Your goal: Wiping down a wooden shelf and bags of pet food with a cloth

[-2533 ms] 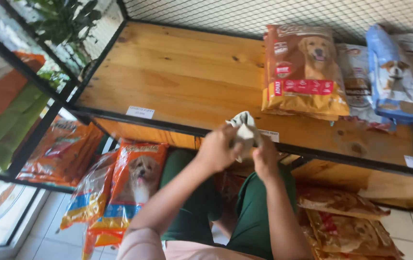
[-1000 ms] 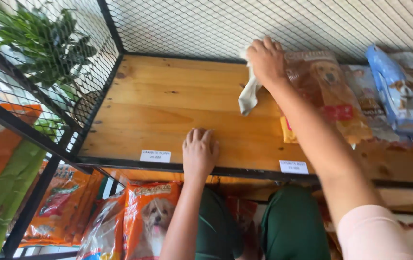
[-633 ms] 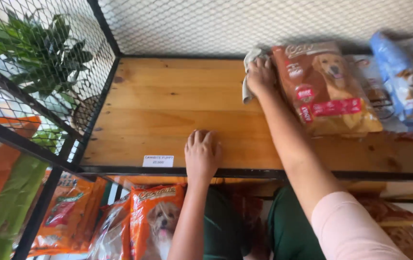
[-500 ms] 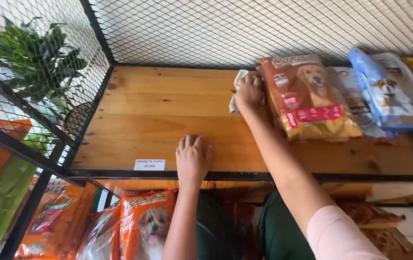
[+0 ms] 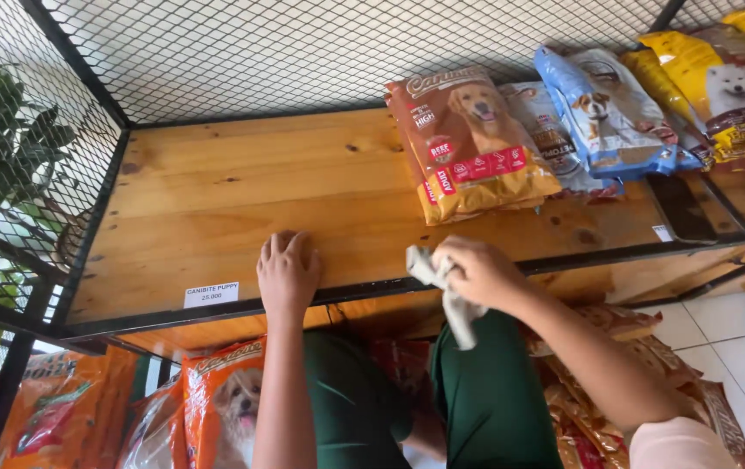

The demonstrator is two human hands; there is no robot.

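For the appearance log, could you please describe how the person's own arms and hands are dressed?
Both hands, left hand and right hand, are bare, with no gloves, rings or watch visible. Forearms are uncovered; a pale pink sleeve shows on the right arm only.

Pale wood, black metal, glossy bags, soft cloth

The light pine plank shelf (image 5: 242, 208) looks smooth, knotted and faintly satin; its black metal frame (image 5: 372, 291) and expanded wire-mesh back (image 5: 303, 52) are matt. The orange-brown dog-food bag (image 5: 468, 143) is shiny plastic film. The crumpled grey-white cloth (image 5: 451, 295) in the right hand (image 5: 481, 274) is soft and matt.
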